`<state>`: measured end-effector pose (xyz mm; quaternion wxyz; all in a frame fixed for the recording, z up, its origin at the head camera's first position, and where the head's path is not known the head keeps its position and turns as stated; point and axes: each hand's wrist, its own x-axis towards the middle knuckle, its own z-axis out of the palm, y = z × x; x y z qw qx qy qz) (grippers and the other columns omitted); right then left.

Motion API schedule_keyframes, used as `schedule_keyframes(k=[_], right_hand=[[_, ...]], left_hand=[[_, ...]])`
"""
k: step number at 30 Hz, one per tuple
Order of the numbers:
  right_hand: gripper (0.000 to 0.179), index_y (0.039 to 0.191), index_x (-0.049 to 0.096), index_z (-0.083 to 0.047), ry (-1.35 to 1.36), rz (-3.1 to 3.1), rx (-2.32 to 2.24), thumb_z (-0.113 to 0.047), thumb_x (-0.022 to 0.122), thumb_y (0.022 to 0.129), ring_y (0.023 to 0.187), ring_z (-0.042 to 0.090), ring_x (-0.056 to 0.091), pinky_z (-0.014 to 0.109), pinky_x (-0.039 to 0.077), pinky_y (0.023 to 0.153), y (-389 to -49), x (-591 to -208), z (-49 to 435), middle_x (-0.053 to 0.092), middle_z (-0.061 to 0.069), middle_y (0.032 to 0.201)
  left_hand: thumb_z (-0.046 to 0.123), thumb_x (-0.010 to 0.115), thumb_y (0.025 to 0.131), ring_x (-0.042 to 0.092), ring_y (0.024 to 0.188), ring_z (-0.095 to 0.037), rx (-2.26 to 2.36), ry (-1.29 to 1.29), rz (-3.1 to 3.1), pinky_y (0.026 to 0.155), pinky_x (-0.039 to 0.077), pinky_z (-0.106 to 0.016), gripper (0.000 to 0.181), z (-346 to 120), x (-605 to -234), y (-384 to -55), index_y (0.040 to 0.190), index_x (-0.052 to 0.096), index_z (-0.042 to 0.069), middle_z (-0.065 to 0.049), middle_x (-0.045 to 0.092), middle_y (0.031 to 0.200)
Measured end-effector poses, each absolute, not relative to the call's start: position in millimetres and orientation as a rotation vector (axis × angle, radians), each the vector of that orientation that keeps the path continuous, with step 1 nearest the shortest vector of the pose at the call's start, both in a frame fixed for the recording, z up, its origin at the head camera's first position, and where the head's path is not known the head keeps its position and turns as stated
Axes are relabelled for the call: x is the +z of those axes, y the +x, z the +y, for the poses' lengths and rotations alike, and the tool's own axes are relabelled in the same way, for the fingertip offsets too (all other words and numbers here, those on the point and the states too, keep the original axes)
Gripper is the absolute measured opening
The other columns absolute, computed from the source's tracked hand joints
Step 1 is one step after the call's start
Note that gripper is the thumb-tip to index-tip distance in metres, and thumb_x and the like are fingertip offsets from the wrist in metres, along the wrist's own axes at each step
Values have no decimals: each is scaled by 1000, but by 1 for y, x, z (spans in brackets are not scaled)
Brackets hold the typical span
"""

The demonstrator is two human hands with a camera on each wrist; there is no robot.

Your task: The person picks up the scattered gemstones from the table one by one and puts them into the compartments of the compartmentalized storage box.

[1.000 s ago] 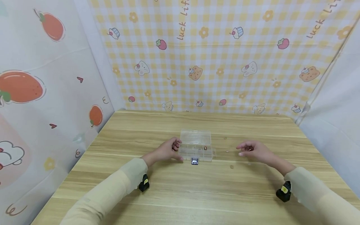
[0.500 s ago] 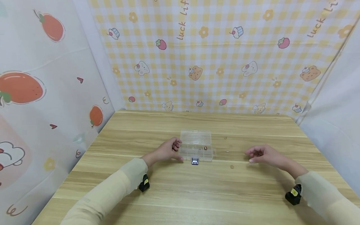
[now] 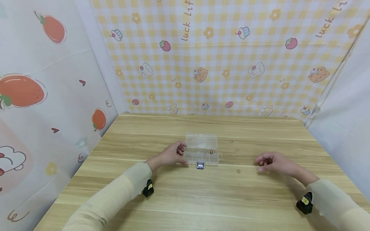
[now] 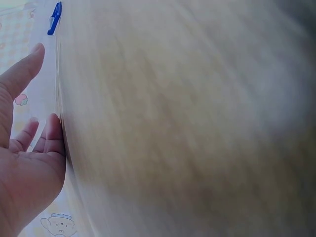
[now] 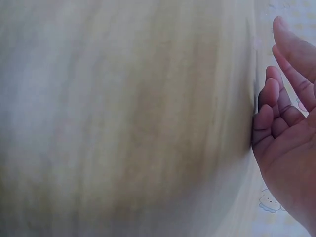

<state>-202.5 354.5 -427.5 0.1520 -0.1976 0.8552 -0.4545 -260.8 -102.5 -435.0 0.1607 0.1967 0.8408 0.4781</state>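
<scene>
On the table [image 3: 173,199] sits a clear plastic compartment box [image 3: 214,159], its lid [image 3: 200,141] laid back behind it. My left hand [image 3: 172,154] grips the box's left end, thumb at the front corner and fingers near the hinge side. My right hand [image 3: 273,163] is low over the table at the right, fingers loosely bent and the thumb apart from the index finger in the right wrist view. Beside its thumb tip lies a small pale round piece [image 3: 257,167]; contact is unclear. A small copper-coloured piece [image 3: 211,152] is in a back compartment.
Between box and right hand lie a small round piece at the back [image 3: 231,141], a pale piece in the middle [image 3: 233,155] and a round piece in front [image 3: 238,171]. A blue clasp [image 3: 200,165] juts from the box front. A patterned curtain [image 3: 202,57] stands behind the table.
My right hand has moved right and toward me, away from the box, down to the small round piece. The left hand and the box stay where they were.
</scene>
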Motion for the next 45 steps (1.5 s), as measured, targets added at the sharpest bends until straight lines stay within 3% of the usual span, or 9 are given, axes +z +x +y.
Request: schedule_keyframes(k=[30,45], right_hand=[[20,101,72,-4,-658,2627,-1204,-15,77,84,77,8,51,24,45,64,-198,-435,348,60,1,88],[18,100,72,-6,-608,2636,-1158,-17,75,86,78,9,52,25,46,67,-198,-433,348,61,4,91]], left_hand=[[8,89,69,47,94,-21,1373,554,2392,83,42,-33,70,-101,-429,-256,126,49,2,-8,49,107],[8,89,68,47,94,-20,1365,548,2399,82,43,-33,71,-101,-432,-258,125,49,2,-8,49,107]])
